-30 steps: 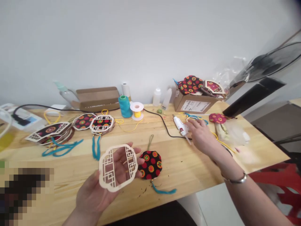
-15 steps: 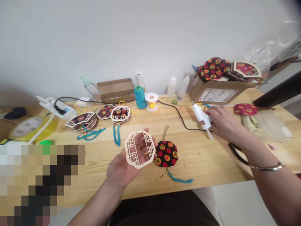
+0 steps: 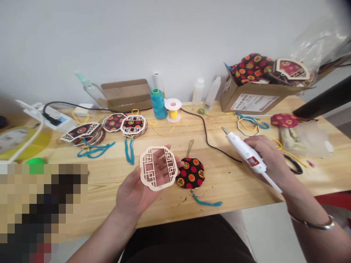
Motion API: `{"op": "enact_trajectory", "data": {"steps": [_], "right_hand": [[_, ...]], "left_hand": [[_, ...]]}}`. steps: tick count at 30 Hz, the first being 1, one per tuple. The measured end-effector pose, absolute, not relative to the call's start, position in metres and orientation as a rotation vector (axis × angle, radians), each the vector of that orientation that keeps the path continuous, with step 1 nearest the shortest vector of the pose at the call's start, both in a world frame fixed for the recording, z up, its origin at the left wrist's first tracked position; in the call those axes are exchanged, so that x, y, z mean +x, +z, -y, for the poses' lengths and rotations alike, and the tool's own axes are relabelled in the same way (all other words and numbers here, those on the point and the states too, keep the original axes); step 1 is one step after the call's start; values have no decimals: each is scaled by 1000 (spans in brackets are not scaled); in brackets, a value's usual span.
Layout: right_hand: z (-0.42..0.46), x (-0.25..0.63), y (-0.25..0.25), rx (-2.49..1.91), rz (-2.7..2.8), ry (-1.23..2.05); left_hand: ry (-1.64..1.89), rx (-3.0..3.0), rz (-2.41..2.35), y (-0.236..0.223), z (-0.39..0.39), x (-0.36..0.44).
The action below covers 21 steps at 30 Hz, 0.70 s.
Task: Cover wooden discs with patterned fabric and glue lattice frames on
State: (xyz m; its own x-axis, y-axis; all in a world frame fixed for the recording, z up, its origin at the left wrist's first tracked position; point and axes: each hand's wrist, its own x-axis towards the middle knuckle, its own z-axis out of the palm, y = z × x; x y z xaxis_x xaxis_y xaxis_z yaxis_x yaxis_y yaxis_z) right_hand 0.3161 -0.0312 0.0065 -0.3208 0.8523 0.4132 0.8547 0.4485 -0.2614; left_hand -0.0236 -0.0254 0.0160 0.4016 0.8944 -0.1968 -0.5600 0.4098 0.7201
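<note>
My left hand (image 3: 137, 195) holds a pale wooden lattice frame (image 3: 157, 167) flat on its palm and fingers, above the front of the wooden table (image 3: 236, 188). Just right of it on the table lies a round black fabric pad with red and yellow flowers (image 3: 191, 173), a brown loop at its top and a teal tassel (image 3: 206, 202) at its bottom. My right hand (image 3: 270, 157) grips a white glue gun (image 3: 245, 155), lifted off the table, with its nozzle aimed up and to the left. The gun's black cord (image 3: 206, 133) runs back across the table.
Finished ornaments with teal tassels are stacked at the left (image 3: 131, 126). A teal thread cone (image 3: 157, 104), a yellow cord spool (image 3: 173, 109), two small bottles (image 3: 197, 91) and a flat carton (image 3: 124, 95) line the back. An open box of fabric pieces (image 3: 257, 93) stands back right. Scissors (image 3: 294, 164) lie right.
My right hand has picked the glue gun up from the table and brought it nearer to me and to the left. My left hand still holds the lattice frame.
</note>
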Motion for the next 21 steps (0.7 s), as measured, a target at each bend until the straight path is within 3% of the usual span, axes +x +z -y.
{"op": "enact_trajectory", "data": {"steps": [15, 21], "right_hand": [[25, 267, 24, -1017, 2338, 282], [20, 255, 26, -1059, 2425, 461]], "left_hand": [[1123, 486, -652, 13, 22, -21], [1117, 480, -653, 12, 21, -21]]}}
